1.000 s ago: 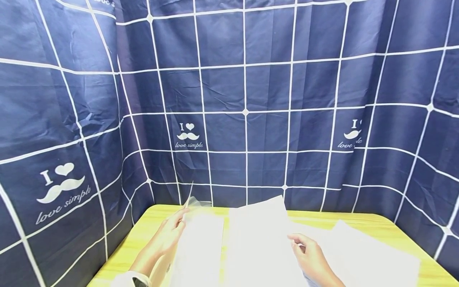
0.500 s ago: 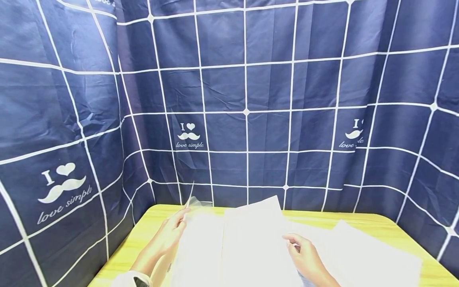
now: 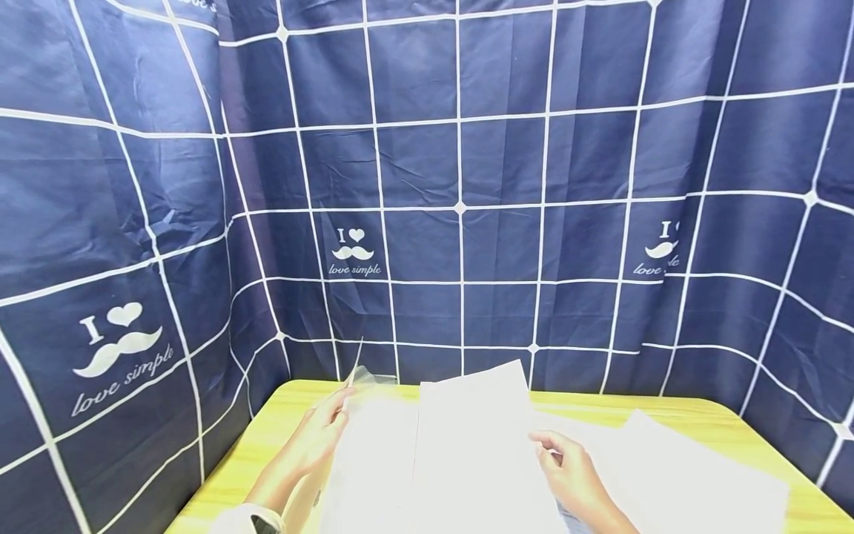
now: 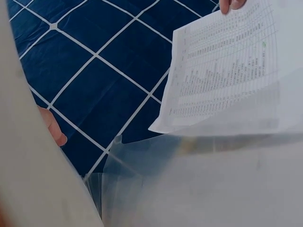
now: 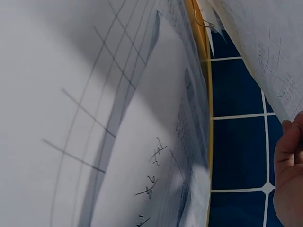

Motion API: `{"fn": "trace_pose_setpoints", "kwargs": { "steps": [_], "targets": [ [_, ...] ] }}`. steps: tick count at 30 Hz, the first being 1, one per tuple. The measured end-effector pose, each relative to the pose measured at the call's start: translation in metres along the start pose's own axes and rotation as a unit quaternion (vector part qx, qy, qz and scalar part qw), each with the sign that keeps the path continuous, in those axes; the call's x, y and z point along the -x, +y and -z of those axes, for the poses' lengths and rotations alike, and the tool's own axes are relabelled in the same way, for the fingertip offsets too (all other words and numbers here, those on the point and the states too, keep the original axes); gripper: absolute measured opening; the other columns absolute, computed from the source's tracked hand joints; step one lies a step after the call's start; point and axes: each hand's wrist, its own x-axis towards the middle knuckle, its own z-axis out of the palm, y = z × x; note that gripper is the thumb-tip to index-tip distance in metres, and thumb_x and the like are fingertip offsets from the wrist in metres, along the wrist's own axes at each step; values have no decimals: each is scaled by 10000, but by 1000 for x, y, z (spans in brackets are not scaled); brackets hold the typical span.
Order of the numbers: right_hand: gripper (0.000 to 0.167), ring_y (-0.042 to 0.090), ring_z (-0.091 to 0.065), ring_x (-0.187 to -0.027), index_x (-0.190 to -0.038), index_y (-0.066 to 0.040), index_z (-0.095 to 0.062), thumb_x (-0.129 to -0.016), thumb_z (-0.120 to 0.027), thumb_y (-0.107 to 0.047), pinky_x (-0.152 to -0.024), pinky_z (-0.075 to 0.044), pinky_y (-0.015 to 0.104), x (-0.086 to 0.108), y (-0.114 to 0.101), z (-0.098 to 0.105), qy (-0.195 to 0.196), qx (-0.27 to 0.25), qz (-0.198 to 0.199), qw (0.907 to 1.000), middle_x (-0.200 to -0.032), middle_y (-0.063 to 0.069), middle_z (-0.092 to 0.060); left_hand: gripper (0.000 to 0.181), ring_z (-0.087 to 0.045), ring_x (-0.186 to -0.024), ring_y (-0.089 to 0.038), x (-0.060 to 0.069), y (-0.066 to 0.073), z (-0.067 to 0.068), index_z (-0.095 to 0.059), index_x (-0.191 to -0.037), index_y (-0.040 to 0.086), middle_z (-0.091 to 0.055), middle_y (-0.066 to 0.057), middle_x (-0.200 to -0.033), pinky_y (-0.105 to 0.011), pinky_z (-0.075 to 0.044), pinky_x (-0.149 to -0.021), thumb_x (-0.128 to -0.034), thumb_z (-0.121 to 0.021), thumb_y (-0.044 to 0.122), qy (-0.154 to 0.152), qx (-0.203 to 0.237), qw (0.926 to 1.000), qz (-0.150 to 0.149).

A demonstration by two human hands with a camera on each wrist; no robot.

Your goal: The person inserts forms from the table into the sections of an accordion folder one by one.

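Right hand (image 3: 575,473) pinching the printed sheet (image 4: 218,71) by its edge, wise, as it's likely light, easily creased; left of that sheet, left hand (image 3: 313,437) gripping a clear sleeve (image 4: 142,161).

Hangs behind and at both sides as a dark blue cloth (image 3: 500,163), with wrinkles and several vertical folds. Carries a grid of white lines (image 3: 459,163), with small white diamonds (image 3: 459,208) at some of the crossings. Repeats a white print (image 3: 353,253) of a heart, a moustache and the words "love simple" (at the right, partly lost in a fold). Stands in front of this as a yellow table (image 3: 720,423), with wood-like grain and rounded far corners.
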Motion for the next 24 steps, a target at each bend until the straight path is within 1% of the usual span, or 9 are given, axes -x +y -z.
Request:
{"fn": "trace_pose_setpoints", "kwargs": {
  "steps": [3,8,13,21,24],
  "targets": [
    [237,12,-590,-799,-1043,-39,-693,-854,-570,33,-694,-510,220,-1,2,0,24,-15,-41,10000,-1000,105,-689,360,-511,-1219,-345,0,-1,0,-547,-1297,38,-511,-159,-1368,-512,-377,-1018,-955,-449,89,7,13,10000,14],
    [237,14,-586,-814,-1045,-6,-683,-845,-575,59,-693,-513,213,0,6,-4,-24,-272,24,9996,-991,110,-691,362,-518,-1212,-337,-2,-2,0,-546,-1300,42,-513,-159,-1365,-503,-383,-1017,-956,-445,86,-7,67,9999,128],
    [234,19,-590,-798,-1040,-16,-684,-846,-574,52,-690,-509,214,2,5,-10,-95,-310,-69,9995,-979,103,-690,369,-522,-1208,-335,-2,-2,1,-544,-1304,43,-512,-152,-1366,-502,-384,-1016,-949,-450,80,-27,53,9999,149],
    [239,151,-640,-866,-1058,-16,-679,-860,-561,45,-724,-521,233,3,3,-12,-270,-222,-250,9991,-1030,127,-676,369,-538,-1199,-304,-1,0,5,-540,-1320,104,-536,-111,-1353,-486,-396,-1008,-966,-441,129,-74,-13,9996,283],
    [236,138,-640,-857,-1049,-24,-685,-855,-567,44,-719,-521,233,3,4,-14,-247,-202,-251,9992,-1025,121,-679,365,-548,-1188,-298,0,1,6,-541,-1319,111,-548,-111,-1340,-484,-405,-998,-969,-440,141,-68,-61,9996,284]
  ]
}}
